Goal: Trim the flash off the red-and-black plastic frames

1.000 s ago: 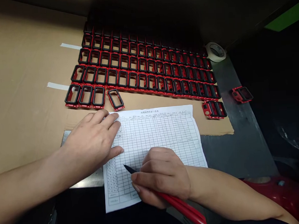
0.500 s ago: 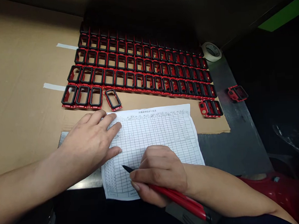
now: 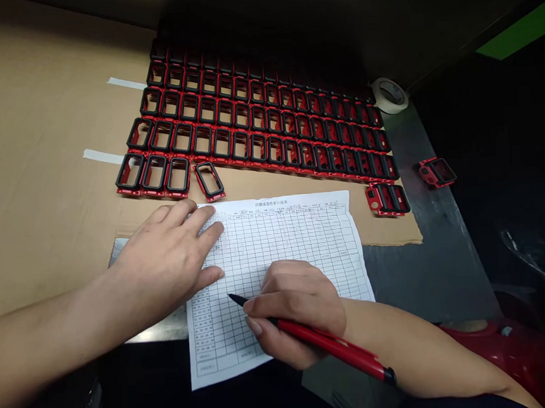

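Note:
My left hand [image 3: 169,259] lies flat with fingers spread on the left edge of a printed grid sheet [image 3: 302,239], pressing it down. My right hand [image 3: 292,310] is closed around a red pen [image 3: 327,343], its black tip resting on the lower left part of the sheet. Beyond the paper, several rows of red and black rectangular frames [image 3: 258,122] lie on brown cardboard [image 3: 43,150]. One frame [image 3: 209,180] at the end of the nearest row sits askew.
A roll of white tape [image 3: 389,94] stands at the back right. Two joined frames [image 3: 387,198] lie at the cardboard's right end and another frame [image 3: 437,172] rests on the grey metal table [image 3: 433,268]. A red object [image 3: 516,349] is at the lower right.
My right hand has turned slightly, so the pen's tail has swung out to the right and the tip has shifted a little on the sheet. My left hand has stayed put.

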A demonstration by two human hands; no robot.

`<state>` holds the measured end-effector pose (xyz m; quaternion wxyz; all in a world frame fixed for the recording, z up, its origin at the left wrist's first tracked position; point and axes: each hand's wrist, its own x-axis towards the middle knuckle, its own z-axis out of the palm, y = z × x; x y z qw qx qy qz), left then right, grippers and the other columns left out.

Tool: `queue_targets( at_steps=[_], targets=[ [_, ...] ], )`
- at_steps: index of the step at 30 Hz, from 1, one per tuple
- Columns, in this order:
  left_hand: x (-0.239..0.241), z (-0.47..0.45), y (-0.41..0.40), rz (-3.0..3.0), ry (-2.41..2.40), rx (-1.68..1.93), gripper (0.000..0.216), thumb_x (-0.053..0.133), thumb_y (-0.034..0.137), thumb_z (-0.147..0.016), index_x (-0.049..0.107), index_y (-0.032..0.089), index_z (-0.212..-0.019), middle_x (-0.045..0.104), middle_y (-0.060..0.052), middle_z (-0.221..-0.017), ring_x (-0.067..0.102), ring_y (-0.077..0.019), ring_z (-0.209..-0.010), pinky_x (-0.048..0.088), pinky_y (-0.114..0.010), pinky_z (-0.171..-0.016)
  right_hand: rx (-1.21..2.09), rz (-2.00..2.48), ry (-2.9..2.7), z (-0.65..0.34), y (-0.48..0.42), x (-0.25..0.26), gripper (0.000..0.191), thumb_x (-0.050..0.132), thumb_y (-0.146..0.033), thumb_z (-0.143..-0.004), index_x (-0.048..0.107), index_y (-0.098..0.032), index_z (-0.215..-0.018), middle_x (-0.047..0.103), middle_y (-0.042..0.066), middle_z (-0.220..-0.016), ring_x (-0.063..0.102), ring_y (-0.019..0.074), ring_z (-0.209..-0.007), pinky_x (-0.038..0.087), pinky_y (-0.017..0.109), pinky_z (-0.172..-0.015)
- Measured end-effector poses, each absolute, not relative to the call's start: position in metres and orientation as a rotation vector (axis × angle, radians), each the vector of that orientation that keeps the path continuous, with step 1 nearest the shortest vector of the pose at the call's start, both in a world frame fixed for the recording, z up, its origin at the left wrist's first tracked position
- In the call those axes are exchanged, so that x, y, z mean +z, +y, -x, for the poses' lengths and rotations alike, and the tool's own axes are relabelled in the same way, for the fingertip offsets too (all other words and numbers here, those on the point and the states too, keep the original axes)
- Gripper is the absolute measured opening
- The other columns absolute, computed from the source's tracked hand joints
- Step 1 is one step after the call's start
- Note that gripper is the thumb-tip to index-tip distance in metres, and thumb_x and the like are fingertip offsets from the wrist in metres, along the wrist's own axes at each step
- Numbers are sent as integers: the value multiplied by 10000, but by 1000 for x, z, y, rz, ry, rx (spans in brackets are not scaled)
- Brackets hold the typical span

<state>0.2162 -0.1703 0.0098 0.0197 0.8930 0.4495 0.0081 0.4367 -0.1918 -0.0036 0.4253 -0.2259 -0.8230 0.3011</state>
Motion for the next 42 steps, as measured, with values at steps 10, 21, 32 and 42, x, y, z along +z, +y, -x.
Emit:
queue_targets(
  at_steps=[10, 21, 32, 42],
  targets=[
    [11, -216, -171, -2782, 1385, 35, 481, 710, 466, -830, 665, 156, -1195, 616, -159, -1357, 529, -374, -1200, 455, -508, -965, 797, 649, -1925, -436, -194, -4, 263, 644, -85, -777, 668, -208, -1008, 670, -20, -639, 561, 123, -465, 460, 263, -469],
    [9, -215, -170, -2797, 1383, -23, 493, 695, 500, -839, 670, 170, -1205, 613, -152, -1363, 537, -370, -1167, 457, -510, -956, 814, 920, -1725, -453, -183, 8, 151, 626, -131, -854, 669, -244, -943, 686, 19, -732, 638, 167, -565, 513, 317, -511],
    [10, -217, -170, -2748, 1415, -23, 492, 694, 501, -832, 693, 156, -1183, 628, -155, -1357, 546, -381, -1191, 450, -503, -949, 1219, 1148, -1430, -471, -178, 26, 84, 695, -276, -867, 631, -220, -863, 642, -12, -667, 644, 145, -546, 564, 275, -514],
    [7, -218, -172, -2808, 1375, 59, 456, 712, 476, -812, 717, 135, -1114, 628, -106, -1408, 542, -366, -1207, 442, -486, -958, 830, 1279, -1822, -449, -185, -8, 89, 709, -174, -805, 649, -201, -745, 663, -24, -599, 583, 112, -484, 472, 234, -473]
  ],
)
